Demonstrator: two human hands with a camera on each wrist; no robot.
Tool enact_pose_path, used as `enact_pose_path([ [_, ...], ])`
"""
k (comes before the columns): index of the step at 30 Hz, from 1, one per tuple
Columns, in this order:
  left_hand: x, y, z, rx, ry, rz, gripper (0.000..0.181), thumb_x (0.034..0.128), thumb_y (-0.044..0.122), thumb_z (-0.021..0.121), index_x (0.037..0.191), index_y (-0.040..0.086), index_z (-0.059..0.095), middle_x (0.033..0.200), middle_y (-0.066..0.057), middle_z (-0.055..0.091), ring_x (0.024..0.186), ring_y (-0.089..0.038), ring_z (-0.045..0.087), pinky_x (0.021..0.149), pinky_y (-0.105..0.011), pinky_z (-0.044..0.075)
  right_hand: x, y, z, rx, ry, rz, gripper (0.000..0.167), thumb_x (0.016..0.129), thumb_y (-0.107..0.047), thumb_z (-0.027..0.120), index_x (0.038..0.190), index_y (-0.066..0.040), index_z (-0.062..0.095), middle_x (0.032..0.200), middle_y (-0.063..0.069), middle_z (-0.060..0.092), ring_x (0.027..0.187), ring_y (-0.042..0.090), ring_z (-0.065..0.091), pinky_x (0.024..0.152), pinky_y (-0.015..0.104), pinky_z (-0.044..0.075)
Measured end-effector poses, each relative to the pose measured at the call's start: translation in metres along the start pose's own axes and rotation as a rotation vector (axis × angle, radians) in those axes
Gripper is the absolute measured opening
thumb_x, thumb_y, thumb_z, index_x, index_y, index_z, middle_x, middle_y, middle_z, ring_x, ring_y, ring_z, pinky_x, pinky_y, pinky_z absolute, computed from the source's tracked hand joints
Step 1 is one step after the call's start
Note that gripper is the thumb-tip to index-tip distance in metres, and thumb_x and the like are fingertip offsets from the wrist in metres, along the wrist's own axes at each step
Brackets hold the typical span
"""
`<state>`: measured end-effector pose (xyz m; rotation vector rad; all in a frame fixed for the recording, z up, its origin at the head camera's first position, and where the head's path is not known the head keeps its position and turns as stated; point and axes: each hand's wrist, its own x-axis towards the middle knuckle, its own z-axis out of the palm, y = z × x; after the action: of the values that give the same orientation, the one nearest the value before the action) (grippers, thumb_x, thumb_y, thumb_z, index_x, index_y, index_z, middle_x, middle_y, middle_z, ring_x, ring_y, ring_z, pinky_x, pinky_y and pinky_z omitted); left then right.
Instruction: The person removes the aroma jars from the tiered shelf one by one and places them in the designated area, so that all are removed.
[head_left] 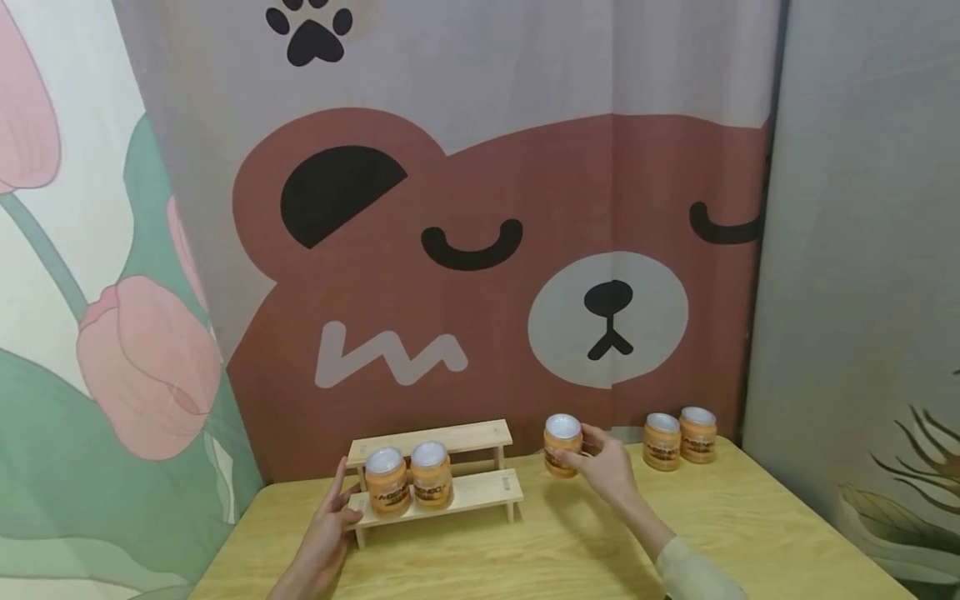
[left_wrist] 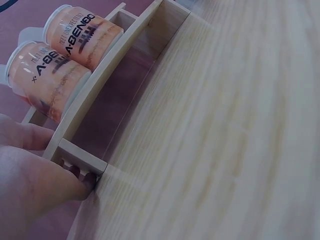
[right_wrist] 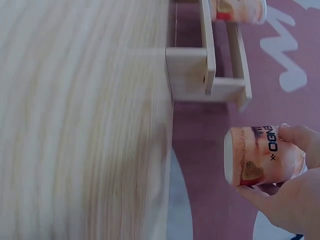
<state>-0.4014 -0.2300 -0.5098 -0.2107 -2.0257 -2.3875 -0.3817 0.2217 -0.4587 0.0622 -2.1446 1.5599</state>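
Observation:
A two-tier wooden rack (head_left: 480,492) stands on the table, with two orange jars (head_left: 387,483) side by side on its lower step. The left hand (head_left: 326,529) grips the rack's left end; in the left wrist view its thumb lies near the step and its fingers curl round the leg (left_wrist: 82,156). To the right of the rack, the right hand (head_left: 609,468) holds another orange jar (head_left: 561,450) upright between thumb and fingers. The right wrist view shows the underside of this held jar (right_wrist: 260,155) raised off the table. Its far side is hidden.
Two more orange jars (head_left: 662,446) stand close together at the table's back right. The pale wooden table (head_left: 480,567) reaches back to a curtain (head_left: 495,350) with a bear print. Printed cloths hang on both sides. Nothing stands on the rack's upper step (head_left: 450,435).

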Motion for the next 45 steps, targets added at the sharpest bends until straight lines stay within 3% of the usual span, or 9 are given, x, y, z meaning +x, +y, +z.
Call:
enact_pose_path([
  [4, 0.001, 0.002, -0.003, 0.009, -0.014, 0.003, 0.104, 0.0875, -0.015, 0.046, 0.162, 0.040, -0.002, 0.161, -0.034, 0.002, 0.141, -0.045, 0.012, 0.106, -0.059, 0.021, 0.008, 0.004, -0.011, -0.005, 0.010, 0.005, 0.075, 0.082, -0.022, 0.087, 0.142, 0.008, 0.053, 0.130, 0.029, 0.062, 0.117, 0.043, 0.062, 0.090, 0.046, 0.054],
  [11, 0.000, 0.006, -0.005, 0.033, 0.014, 0.001, 0.104, 0.0885, -0.014, 0.047, 0.161, 0.044, 0.001, 0.161, -0.032, 0.009, 0.125, -0.036, 0.034, 0.090, -0.041, 0.037, 0.020, 0.015, -0.029, -0.008, 0.038, 0.042, 0.079, 0.084, -0.025, 0.085, 0.145, 0.009, 0.048, 0.136, 0.030, 0.057, 0.122, 0.042, 0.058, 0.095, 0.047, 0.051],
  [15, 0.000, 0.008, -0.004, 0.034, 0.007, -0.002, 0.103, 0.0882, -0.013, 0.047, 0.162, 0.043, 0.002, 0.161, -0.032, 0.010, 0.122, -0.034, 0.036, 0.091, -0.041, 0.036, 0.026, 0.026, -0.040, -0.026, 0.057, 0.076, 0.082, 0.084, -0.026, 0.085, 0.147, 0.009, 0.046, 0.139, 0.030, 0.055, 0.126, 0.041, 0.055, 0.098, 0.047, 0.048],
  [20, 0.001, 0.009, -0.001, 0.018, -0.002, -0.001, 0.102, 0.0887, -0.013, 0.046, 0.162, 0.043, 0.001, 0.161, -0.032, 0.008, 0.128, -0.039, 0.030, 0.100, -0.052, 0.028, 0.033, 0.039, -0.051, -0.023, 0.058, 0.112, 0.083, 0.085, -0.025, 0.084, 0.147, 0.010, 0.044, 0.140, 0.031, 0.054, 0.128, 0.042, 0.053, 0.102, 0.048, 0.044],
  [27, 0.002, 0.006, 0.001, 0.003, -0.022, 0.008, 0.105, 0.0876, -0.016, 0.045, 0.161, 0.042, -0.001, 0.161, -0.034, 0.006, 0.137, -0.045, 0.019, 0.103, -0.057, 0.024, 0.039, 0.055, -0.060, 0.014, 0.059, 0.162, 0.082, 0.085, -0.020, 0.084, 0.147, 0.013, 0.041, 0.142, 0.032, 0.051, 0.132, 0.041, 0.049, 0.105, 0.046, 0.042],
  [32, 0.001, 0.002, 0.000, -0.011, -0.029, 0.010, 0.104, 0.0876, -0.017, 0.043, 0.162, 0.040, -0.002, 0.160, -0.036, 0.001, 0.145, -0.050, 0.001, 0.109, -0.069, 0.010, 0.039, 0.067, -0.063, 0.051, 0.048, 0.192, 0.085, 0.086, -0.020, 0.083, 0.150, 0.014, 0.037, 0.146, 0.033, 0.045, 0.135, 0.043, 0.045, 0.108, 0.048, 0.039],
  [34, 0.000, 0.001, -0.001, -0.015, -0.025, 0.009, 0.104, 0.0871, -0.017, 0.043, 0.162, 0.040, -0.001, 0.160, -0.036, 0.001, 0.146, -0.050, 0.000, 0.110, -0.070, 0.008, 0.038, 0.071, -0.064, 0.066, 0.048, 0.207, 0.086, 0.087, -0.018, 0.081, 0.151, 0.013, 0.034, 0.148, 0.033, 0.043, 0.137, 0.043, 0.042, 0.109, 0.048, 0.038],
  [45, -0.002, 0.000, -0.001, 0.011, -0.042, 0.026, 0.103, 0.0898, -0.016, 0.042, 0.161, 0.042, -0.003, 0.160, -0.037, 0.002, 0.145, -0.049, 0.005, 0.108, -0.059, 0.021, 0.036, 0.084, -0.075, 0.105, 0.048, 0.231, 0.089, 0.090, -0.019, 0.079, 0.155, 0.010, 0.027, 0.155, 0.034, 0.032, 0.144, 0.043, 0.031, 0.112, 0.048, 0.032],
])
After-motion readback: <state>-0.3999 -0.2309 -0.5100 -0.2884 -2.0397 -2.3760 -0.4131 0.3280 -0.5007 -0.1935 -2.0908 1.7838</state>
